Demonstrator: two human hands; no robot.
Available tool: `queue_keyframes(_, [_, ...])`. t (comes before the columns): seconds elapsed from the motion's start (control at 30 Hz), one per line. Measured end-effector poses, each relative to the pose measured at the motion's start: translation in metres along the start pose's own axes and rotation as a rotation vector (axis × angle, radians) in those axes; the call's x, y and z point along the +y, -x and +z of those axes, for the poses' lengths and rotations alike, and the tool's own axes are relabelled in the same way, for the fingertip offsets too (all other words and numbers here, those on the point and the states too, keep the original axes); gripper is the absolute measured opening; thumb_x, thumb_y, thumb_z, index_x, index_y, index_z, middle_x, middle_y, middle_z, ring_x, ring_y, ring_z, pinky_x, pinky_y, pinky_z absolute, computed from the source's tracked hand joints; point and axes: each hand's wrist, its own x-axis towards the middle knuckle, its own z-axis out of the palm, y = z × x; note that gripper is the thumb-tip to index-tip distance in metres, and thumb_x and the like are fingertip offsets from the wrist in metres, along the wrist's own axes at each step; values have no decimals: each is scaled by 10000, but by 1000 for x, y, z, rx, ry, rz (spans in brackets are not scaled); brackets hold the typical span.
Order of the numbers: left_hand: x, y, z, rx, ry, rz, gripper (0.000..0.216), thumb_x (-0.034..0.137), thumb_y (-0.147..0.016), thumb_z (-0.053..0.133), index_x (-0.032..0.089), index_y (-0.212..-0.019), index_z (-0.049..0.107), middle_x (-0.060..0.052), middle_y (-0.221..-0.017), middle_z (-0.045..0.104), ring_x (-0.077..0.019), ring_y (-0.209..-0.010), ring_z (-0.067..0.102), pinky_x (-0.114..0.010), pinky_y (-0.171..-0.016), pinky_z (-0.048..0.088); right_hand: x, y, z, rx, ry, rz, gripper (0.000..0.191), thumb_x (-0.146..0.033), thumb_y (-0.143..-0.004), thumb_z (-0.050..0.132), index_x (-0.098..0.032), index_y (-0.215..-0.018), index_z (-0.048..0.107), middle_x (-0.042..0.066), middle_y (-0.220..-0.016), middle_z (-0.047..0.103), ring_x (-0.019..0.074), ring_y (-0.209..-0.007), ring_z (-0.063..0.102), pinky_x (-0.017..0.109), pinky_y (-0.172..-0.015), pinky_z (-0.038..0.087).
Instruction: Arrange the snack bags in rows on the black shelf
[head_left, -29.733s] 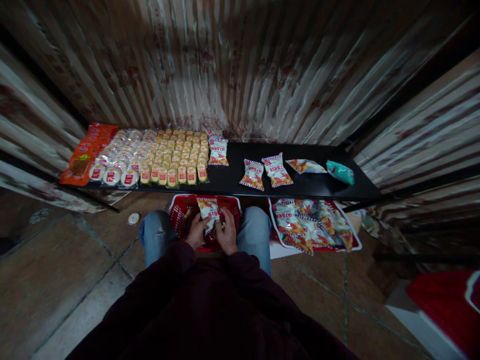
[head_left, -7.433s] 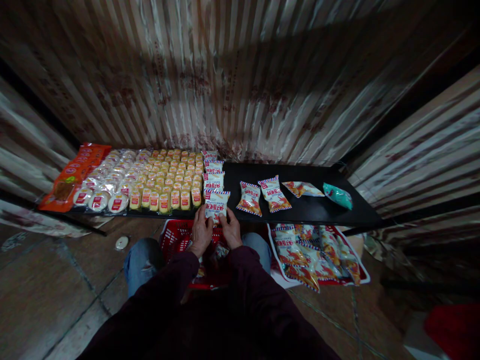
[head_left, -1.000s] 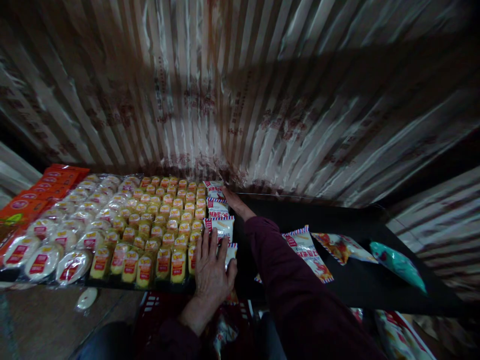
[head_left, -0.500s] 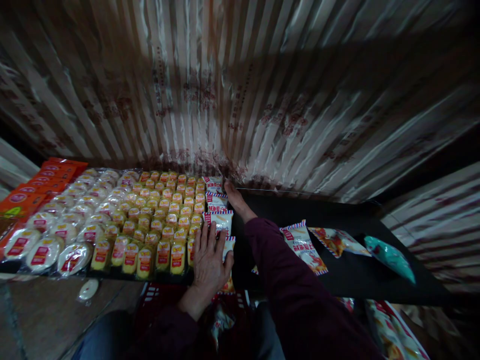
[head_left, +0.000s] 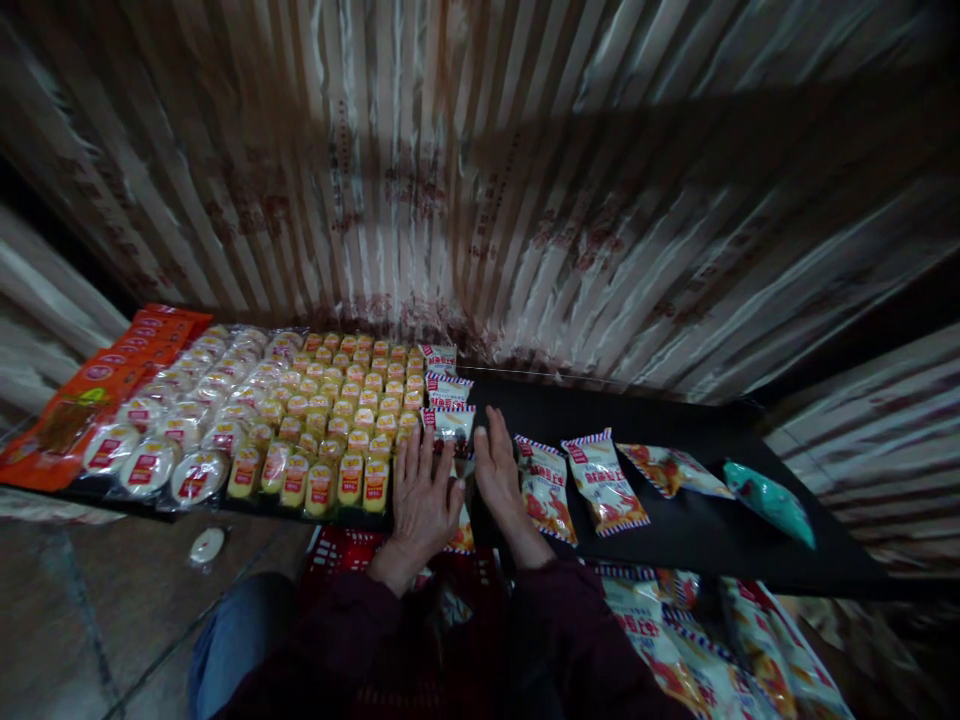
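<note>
My left hand (head_left: 422, 500) lies flat, fingers spread, on the nearest white snack packet of a column of striped-edged packets (head_left: 448, 392) that runs to the back of the black shelf (head_left: 697, 510). My right hand (head_left: 501, 470) stands on edge, fingers straight, against the right side of that column. It holds nothing. Right of it lie two loose packets with red print (head_left: 546, 490) (head_left: 606, 482).
Rows of small yellow wrapped cakes (head_left: 345, 420), round white cakes (head_left: 180, 420) and orange packs (head_left: 112, 375) fill the shelf's left part. A flat orange packet (head_left: 675, 470) and a teal packet (head_left: 769, 490) lie right. A red basket (head_left: 352, 550) and more packets (head_left: 705, 660) sit below. Striped cardboard walls surround.
My right hand has drawn back from the far end of the packet column to its near end. The left hand stays flat on the front packet. The view shifted slightly.
</note>
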Motion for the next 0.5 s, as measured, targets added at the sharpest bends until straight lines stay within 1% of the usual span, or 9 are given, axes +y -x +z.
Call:
queue_keyframes(0.07, [-2,8,-2,12,-13,-1,580,342,-892,504,205,-1443,384,-112,-1580,236,-304,-1472,139,-528,-1164,239,5,21,8,-15,24,9,796,-684,-887,259,-132,-1452,367,136,-1560,279,239,-1462,200,473,-1195,155])
queue_keyframes(0.13, [-4,16,-3,22,-27,5,585,325,-892,501,200,-1448,372,-114,-1588,210,-305,-1473,131,-521,-1163,249,8,31,15,-36,11,32,813,-681,-891,232,-115,-1466,334,145,-1564,263,237,-1465,188,476,-1193,157])
queue_keyframes(0.2, [-5,23,-1,10,-35,18,579,306,-892,496,191,-1446,374,-114,-1588,210,-301,-1472,137,-515,-1166,251,9,33,23,-53,-22,49,802,-668,-900,213,-116,-1471,324,137,-1569,253,229,-1466,187,470,-1193,162])
queue_keyframes(0.33, [-9,28,5,-28,-43,21,562,283,-893,489,175,-1435,386,-120,-1569,266,-293,-1470,152,-515,-1170,249,6,30,34,-80,-90,60,794,-650,-907,218,-97,-1466,325,142,-1557,281,218,-1454,225,436,-1196,172])
queue_keyframes(0.4, [-10,27,7,-30,-37,25,554,279,-896,484,162,-1429,390,-139,-1556,291,-294,-1470,149,-519,-1165,256,5,31,36,-77,-107,56,798,-651,-904,231,-90,-1462,330,147,-1547,303,217,-1445,250,423,-1197,177])
queue_keyframes(0.5, [-11,26,6,-22,-20,31,545,272,-904,471,165,-1431,387,-146,-1552,297,-292,-1472,141,-521,-1159,262,7,27,33,-60,-124,69,802,-663,-897,246,-100,-1459,341,143,-1538,325,225,-1436,272,416,-1193,187])
